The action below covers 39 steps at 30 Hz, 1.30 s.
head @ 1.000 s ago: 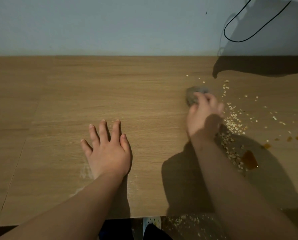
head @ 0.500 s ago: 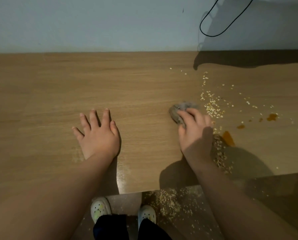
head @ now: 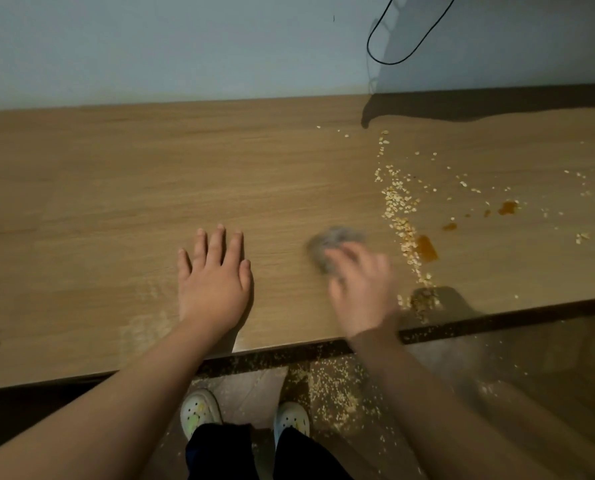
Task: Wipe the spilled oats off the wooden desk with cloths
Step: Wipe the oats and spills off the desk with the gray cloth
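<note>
left hand (head: 216, 289) lies flat on the wooden desk (head: 98, 202), fingers straight and spread. right hand (head: 361, 292), blurred, covers the near part of the grey cloth (head: 330, 242); clamping cannot be told. oats (head: 398, 202) lie in a line just right of it.

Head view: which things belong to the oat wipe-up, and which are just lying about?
Job: spilled oats, grey cloth under right hand, wooden desk, left hand flat on it.
Lying about: black cable, brown stains, floor oats.

Grey cloth (head: 330, 241) bunched on wooden desk (head: 150, 185), left of oats (head: 398, 202) trail.
</note>
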### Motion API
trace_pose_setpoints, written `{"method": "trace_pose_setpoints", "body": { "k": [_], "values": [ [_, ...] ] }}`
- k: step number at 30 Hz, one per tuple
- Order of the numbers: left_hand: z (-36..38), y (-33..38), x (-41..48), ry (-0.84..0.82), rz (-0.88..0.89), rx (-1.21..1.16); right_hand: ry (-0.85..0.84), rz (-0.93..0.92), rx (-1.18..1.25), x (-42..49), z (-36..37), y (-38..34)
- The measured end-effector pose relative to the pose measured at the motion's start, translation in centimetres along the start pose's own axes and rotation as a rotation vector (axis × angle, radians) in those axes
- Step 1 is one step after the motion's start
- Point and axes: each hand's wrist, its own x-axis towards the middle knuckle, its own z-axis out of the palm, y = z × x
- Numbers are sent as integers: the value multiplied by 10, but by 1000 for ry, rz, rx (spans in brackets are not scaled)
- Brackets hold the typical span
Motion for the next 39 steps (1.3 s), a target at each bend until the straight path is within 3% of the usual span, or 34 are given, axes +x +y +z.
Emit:
{"method": "trace_pose_setpoints", "body": {
  "k": [3,8,12,14,16,18,22,26,28,30,32,35,39],
  "values": [
    [-2,2,-1,-36,-10,-22,-78,-213,8,-19,6,-9],
    [-4,3,-8,-76,-3,-9,-20,81,-96,-7,-12,58],
    [-4,6,-12,-80,-7,2,75,263,22,-8,-22,58],
    [-4,7,-12,-77,-7,-5,93,110,71,-14,-18,27],
    [-6,6,-11,-53,0,-10,-12,-143,74,-23,-10,-2],
    [-9,4,-8,-16,11,-20,-105,-235,80,-23,-4,-11],
    [-19,0,5,71,78,-72,-136,-13,-29,10,-9,23],
    [-20,-4,30,78,160,-78,29,296,2,32,-8,33],
    [-20,-8,47,70,186,-65,38,158,94,28,6,2],
    [-22,-14,64,69,179,-60,-10,-146,103,18,25,-27],
    [-25,-20,78,50,149,-67,-67,-261,63,25,36,-38],
    [-31,-33,100,-19,52,-101,-32,-141,-18,62,36,-20],
    [-43,-37,133,-20,0,-137,7,327,-85,108,36,0]
  ]
}}
